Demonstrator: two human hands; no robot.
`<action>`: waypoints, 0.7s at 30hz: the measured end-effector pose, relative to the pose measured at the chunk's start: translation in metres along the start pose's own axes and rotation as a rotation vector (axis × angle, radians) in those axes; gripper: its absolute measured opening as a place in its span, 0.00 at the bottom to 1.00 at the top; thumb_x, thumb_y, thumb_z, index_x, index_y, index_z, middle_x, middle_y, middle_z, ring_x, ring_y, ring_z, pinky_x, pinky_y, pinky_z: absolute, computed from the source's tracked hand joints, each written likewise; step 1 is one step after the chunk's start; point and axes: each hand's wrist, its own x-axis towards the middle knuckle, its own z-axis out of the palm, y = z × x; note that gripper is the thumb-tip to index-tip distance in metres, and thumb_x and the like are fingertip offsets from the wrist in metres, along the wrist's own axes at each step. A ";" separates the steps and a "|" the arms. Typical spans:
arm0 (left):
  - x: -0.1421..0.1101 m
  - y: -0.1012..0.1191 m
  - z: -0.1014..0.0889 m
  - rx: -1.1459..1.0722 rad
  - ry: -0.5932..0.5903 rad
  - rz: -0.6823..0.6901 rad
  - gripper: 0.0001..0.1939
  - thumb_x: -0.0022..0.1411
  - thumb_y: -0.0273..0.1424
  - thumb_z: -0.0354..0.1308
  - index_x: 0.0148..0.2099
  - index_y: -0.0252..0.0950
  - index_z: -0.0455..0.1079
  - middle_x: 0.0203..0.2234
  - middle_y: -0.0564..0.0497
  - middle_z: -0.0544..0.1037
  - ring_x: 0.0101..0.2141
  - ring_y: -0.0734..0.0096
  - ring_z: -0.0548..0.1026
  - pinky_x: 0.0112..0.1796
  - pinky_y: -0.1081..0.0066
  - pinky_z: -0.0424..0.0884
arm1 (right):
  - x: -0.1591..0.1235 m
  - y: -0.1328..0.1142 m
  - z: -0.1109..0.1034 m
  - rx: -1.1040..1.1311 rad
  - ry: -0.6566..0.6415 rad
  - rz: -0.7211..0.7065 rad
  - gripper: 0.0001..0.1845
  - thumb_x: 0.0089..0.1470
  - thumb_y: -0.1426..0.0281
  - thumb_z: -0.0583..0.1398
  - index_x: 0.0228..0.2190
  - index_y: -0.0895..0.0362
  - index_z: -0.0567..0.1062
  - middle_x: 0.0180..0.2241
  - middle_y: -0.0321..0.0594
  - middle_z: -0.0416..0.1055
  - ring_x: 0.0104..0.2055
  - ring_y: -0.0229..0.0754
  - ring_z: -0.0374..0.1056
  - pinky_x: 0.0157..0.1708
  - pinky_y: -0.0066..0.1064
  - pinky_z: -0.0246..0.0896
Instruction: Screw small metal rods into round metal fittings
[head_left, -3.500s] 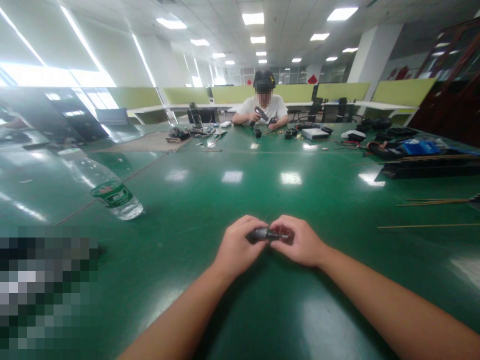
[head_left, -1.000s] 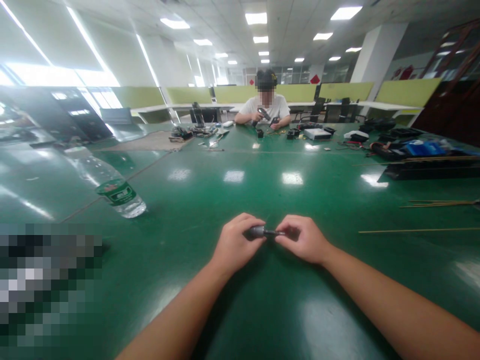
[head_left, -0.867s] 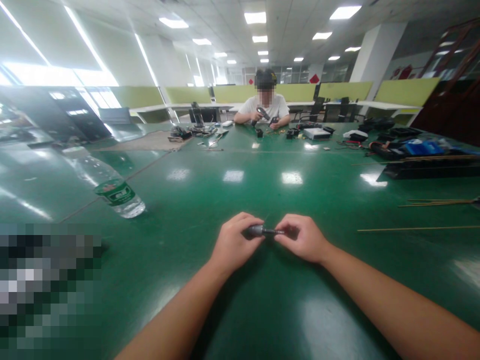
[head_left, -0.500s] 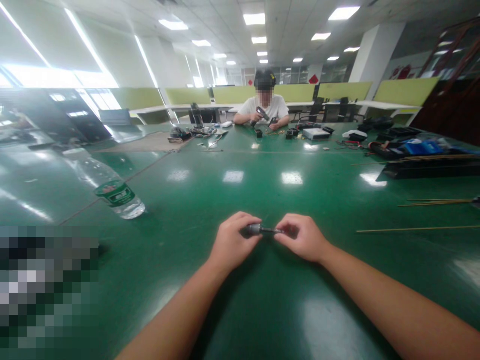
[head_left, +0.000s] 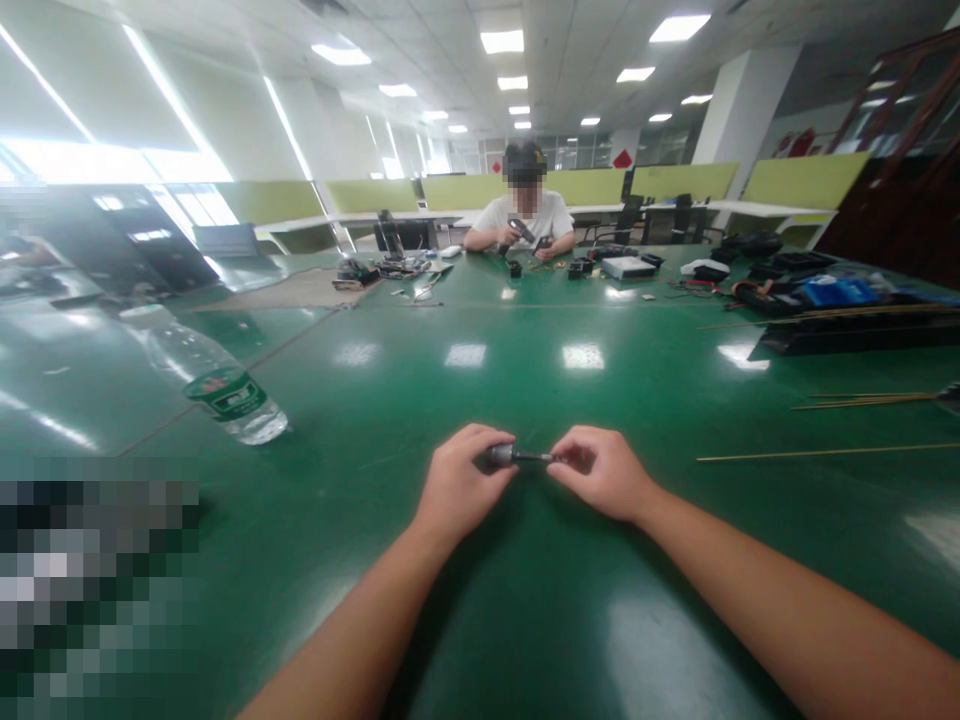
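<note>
A screwdriver (head_left: 531, 457) with a dark grey handle and a thin metal shaft lies level between my hands, just above the green table. My left hand (head_left: 463, 475) is closed around its handle, so part of the grip is hidden. At the shaft's far end, my right hand (head_left: 600, 472) pinches the tip between thumb and fingertips. Something small may be at the tip, but it is too blurred to name.
A water bottle (head_left: 236, 400) with a green label is at the left. Thin brass-coloured rods (head_left: 825, 454) lie on the right, near a black tray (head_left: 840, 338). Across the green table (head_left: 420, 390), a person (head_left: 523, 215) holds a dark tool among scattered parts.
The view has shifted slightly. Both hands keep nearly the same hold on the screwdriver, and its shaft shows a little more clearly between them.
</note>
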 end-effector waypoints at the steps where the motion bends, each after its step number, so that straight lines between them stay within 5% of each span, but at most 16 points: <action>1: 0.000 -0.001 0.000 0.005 -0.001 -0.005 0.13 0.51 0.24 0.66 0.42 0.39 0.77 0.37 0.49 0.79 0.39 0.65 0.76 0.42 0.66 0.73 | 0.000 0.000 0.000 -0.004 0.003 0.006 0.02 0.48 0.72 0.66 0.28 0.57 0.79 0.24 0.37 0.73 0.25 0.38 0.67 0.27 0.29 0.60; 7: 0.001 -0.006 -0.001 0.036 -0.005 -0.028 0.13 0.51 0.25 0.68 0.41 0.39 0.76 0.38 0.50 0.79 0.39 0.65 0.76 0.43 0.66 0.72 | 0.000 -0.001 0.001 0.005 -0.001 0.027 0.02 0.48 0.72 0.66 0.28 0.57 0.78 0.25 0.37 0.74 0.25 0.38 0.67 0.27 0.28 0.61; 13: 0.004 -0.016 -0.007 0.114 0.114 -0.153 0.14 0.53 0.34 0.68 0.43 0.39 0.75 0.37 0.49 0.79 0.39 0.62 0.76 0.45 0.61 0.72 | 0.000 0.001 0.002 0.010 0.003 0.028 0.02 0.47 0.73 0.66 0.28 0.57 0.79 0.24 0.37 0.74 0.25 0.38 0.67 0.27 0.28 0.61; 21: 0.008 -0.025 -0.008 -0.170 0.043 -0.367 0.19 0.57 0.40 0.63 0.48 0.36 0.69 0.45 0.45 0.79 0.43 0.63 0.78 0.50 0.60 0.72 | 0.002 0.005 0.004 0.009 0.004 0.039 0.01 0.48 0.73 0.66 0.28 0.57 0.79 0.25 0.37 0.74 0.25 0.38 0.68 0.27 0.28 0.61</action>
